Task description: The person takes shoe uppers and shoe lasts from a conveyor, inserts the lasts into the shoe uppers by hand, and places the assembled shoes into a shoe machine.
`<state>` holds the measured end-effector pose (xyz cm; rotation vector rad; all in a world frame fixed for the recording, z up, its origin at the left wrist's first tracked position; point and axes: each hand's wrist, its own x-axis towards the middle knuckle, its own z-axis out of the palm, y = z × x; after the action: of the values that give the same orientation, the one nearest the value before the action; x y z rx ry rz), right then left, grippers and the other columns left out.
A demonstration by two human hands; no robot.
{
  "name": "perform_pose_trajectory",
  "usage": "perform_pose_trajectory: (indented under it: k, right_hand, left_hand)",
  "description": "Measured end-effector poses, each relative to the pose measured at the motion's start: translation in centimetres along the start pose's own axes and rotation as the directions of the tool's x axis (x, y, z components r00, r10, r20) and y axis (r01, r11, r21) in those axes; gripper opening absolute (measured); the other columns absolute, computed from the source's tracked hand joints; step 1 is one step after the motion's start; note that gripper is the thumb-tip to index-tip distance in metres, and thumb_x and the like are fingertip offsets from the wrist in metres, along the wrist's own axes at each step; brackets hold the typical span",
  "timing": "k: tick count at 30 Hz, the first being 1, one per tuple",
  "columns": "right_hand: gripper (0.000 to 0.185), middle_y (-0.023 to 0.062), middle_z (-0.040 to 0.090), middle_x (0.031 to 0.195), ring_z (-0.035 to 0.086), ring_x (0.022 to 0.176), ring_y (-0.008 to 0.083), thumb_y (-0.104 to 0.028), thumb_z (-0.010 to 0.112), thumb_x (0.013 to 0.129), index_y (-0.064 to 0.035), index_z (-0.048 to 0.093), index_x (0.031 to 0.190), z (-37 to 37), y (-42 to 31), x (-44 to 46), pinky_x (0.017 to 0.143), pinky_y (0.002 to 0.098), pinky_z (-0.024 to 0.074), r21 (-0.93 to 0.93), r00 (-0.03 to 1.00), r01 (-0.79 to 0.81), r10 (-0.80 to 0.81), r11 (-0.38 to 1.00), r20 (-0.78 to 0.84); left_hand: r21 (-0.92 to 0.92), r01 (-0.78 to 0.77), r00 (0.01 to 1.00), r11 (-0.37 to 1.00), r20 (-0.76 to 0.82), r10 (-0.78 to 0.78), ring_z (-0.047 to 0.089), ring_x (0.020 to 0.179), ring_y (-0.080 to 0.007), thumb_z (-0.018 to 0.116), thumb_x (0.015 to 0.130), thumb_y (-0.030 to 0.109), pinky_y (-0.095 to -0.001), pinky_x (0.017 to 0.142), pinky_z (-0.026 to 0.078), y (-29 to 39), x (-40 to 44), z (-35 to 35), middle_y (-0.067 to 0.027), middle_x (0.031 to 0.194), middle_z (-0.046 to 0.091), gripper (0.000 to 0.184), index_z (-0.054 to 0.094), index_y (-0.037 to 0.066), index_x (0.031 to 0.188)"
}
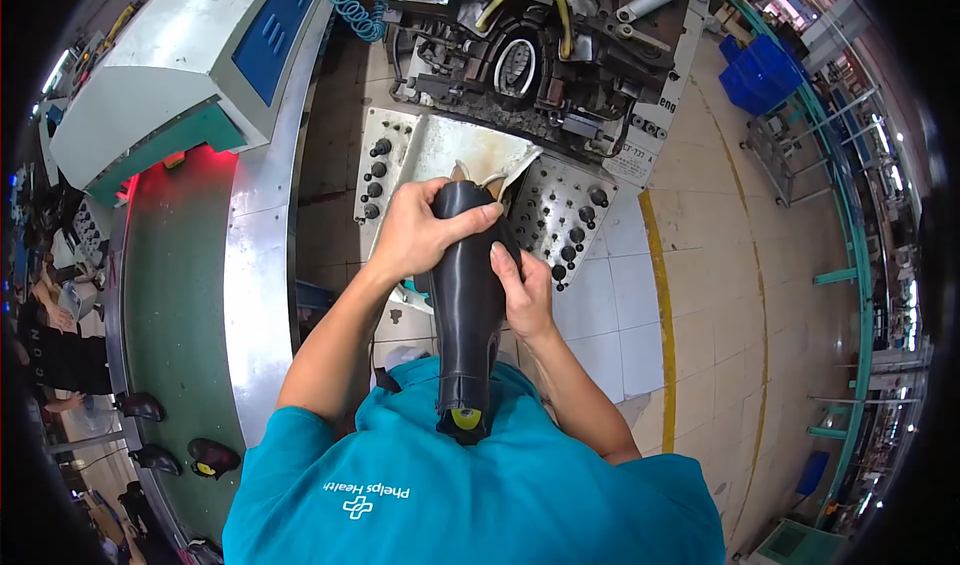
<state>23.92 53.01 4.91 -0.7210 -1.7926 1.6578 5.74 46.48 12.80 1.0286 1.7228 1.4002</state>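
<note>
A long black leather boot upper [467,295] lies upright along the middle of the view, its far end toward the machine and its near end by the teal shirt. A yellow-green patch [466,420] shows at that near end. My left hand [415,230] is wrapped over the upper's far left side, thumb laid across the top. On the right side, my right hand [523,290] grips it lower down, thumb pointing up and the other fingers partly hidden. Two tan curved edges [488,178] show just beyond the far end.
A machine [515,70] with metal clamps stands ahead, with knob panels [560,220] at its front. To the left runs a green conveyor [175,305] with several black shoes [213,458] and a red-lit housing [185,75]. Blue crates [760,75] sit at right. Another person [65,350] is at far left.
</note>
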Motion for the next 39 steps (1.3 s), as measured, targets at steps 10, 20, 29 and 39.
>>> perform_pose_trajectory:
  k: [10,20,29,39]
  right_hand:
    - [0.037,0.0006,0.069,0.097,0.059,0.085,0.0073,-0.034,0.067,0.101,0.0025,0.072,0.105,3.0,2.6,2.3,0.075,0.0235,0.0478,0.374,0.946,-0.112,0.214,0.921,-0.244]
    - [0.043,0.0082,0.073,0.114,0.066,0.101,0.0115,-0.030,0.069,0.101,0.0090,0.072,0.117,2.2,0.4,12.7,0.091,0.0250,0.0505,0.473,0.860,-0.009,0.248,0.881,-0.446]
    - [0.050,0.0092,0.072,0.111,0.068,0.091,0.0149,-0.038,0.071,0.096,0.0076,0.070,0.117,0.8,-2.6,21.3,0.080,0.0289,0.0558,0.651,0.855,0.017,0.327,0.759,-0.403]
    - [0.051,0.0109,0.071,0.115,0.071,0.094,0.0223,-0.040,0.067,0.098,0.0019,0.064,0.126,-2.0,-1.7,26.7,0.084,0.0348,0.0575,0.778,0.867,-0.112,0.443,0.618,-0.227]
  left_hand:
    - [-0.042,0.008,0.997,0.999,0.082,-0.004,0.066,0.064,-0.0112,0.086,0.080,0.034,-0.0274,0.060,0.053,-1.3,6.7,-0.8,-0.0073,0.076,0.073,0.039,0.074,-0.003,0.085]
    - [-0.488,0.207,0.962,0.848,0.260,-0.085,0.066,0.099,-0.0136,0.075,0.089,0.057,-0.0278,0.076,0.055,-3.1,16.7,-2.1,-0.0095,0.116,0.069,0.066,0.064,0.001,0.124]
    - [-0.771,0.355,0.934,0.529,0.272,-0.231,0.073,0.085,-0.0210,0.070,0.096,0.050,-0.0345,0.076,0.062,-3.0,17.6,-0.1,-0.0140,0.109,0.072,0.062,0.063,-0.005,0.122]
    - [-0.784,0.357,0.927,0.509,0.228,-0.299,0.073,0.086,-0.0238,0.073,0.092,0.044,-0.0375,0.075,0.063,-2.4,23.2,0.8,-0.0160,0.110,0.070,0.063,0.059,-0.007,0.128]
